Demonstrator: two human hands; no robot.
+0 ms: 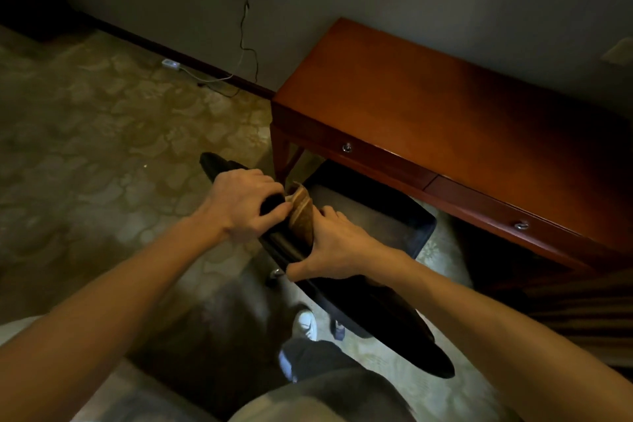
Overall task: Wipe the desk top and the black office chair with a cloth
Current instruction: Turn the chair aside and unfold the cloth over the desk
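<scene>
Our left hand [246, 205] gripped the top edge of the chair [376, 315]; our right hand [339, 250] grasped the tan cloth [303, 216] against it, near the desk [445, 106].

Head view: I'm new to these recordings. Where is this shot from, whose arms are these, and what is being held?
There is no machine here. A camera worn on a person's head looks down at their own bare arms, and it is the only view. The left hand grips the top edge of the black chair. The right hand holds a brown cloth against that same edge. A wooden desk stands to the right, against the wall.
</scene>
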